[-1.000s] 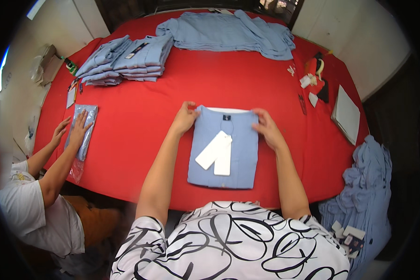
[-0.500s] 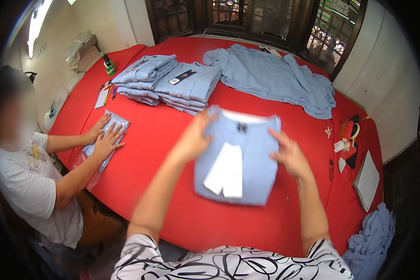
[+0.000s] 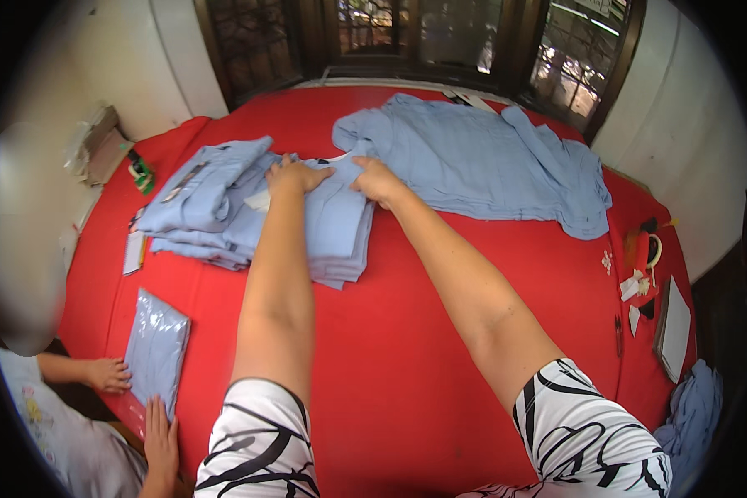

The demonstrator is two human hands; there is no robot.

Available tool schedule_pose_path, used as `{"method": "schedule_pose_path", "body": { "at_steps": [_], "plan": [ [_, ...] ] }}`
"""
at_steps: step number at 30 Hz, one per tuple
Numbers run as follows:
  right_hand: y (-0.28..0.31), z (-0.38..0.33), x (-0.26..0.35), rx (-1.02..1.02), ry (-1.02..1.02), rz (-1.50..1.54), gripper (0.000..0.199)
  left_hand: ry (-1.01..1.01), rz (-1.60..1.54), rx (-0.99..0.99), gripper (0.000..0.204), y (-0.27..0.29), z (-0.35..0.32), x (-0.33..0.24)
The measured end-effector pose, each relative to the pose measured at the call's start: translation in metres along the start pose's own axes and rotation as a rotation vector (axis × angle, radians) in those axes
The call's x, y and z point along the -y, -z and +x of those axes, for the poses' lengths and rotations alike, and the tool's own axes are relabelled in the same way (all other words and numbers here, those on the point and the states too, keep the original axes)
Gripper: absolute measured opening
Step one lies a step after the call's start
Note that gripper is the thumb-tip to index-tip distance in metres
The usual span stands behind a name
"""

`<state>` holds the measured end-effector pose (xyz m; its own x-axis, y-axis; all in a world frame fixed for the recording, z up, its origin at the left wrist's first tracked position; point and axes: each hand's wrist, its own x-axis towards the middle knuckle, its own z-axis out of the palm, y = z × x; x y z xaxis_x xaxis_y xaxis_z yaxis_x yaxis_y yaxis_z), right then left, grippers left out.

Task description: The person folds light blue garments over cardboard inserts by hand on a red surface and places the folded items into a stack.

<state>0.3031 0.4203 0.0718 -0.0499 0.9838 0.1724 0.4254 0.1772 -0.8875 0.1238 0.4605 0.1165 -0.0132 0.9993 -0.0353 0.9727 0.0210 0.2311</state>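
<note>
Clear bag (image 3: 148, 309): blue garment (image 3: 159, 353) inside. Left hand (image 3: 300, 176), right hand (image 3: 378, 181) half-curled on folded shirt (image 3: 336, 207); grip unclear.

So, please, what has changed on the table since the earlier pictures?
The folded shirt was carried forward and left to the folded stack; the left hand and the right hand remain at its collar end. The co-worker's hands moved toward the near end of the bagged shirt. The spread shirts stayed put.

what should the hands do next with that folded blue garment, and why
Probably loosen both hands and lift them away: the folded blue garment appears to rest on the stack, with left hand and right hand at its neckline end.
</note>
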Motion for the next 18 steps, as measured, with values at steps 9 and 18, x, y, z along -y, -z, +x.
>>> {"method": "schedule_pose_path", "body": {
  "at_steps": [9,18],
  "plan": [
    [0.074,-0.060,-0.059,-0.388,-0.176,-0.656,0.026,0.040,-0.076,0.027,0.109,-0.016,0.004,0.017],
    [0.159,-0.099,-0.034,-0.298,0.150,0.406,0.011,-0.145,-0.267,0.134,0.091,0.076,0.003,0.015]
  ]
}}
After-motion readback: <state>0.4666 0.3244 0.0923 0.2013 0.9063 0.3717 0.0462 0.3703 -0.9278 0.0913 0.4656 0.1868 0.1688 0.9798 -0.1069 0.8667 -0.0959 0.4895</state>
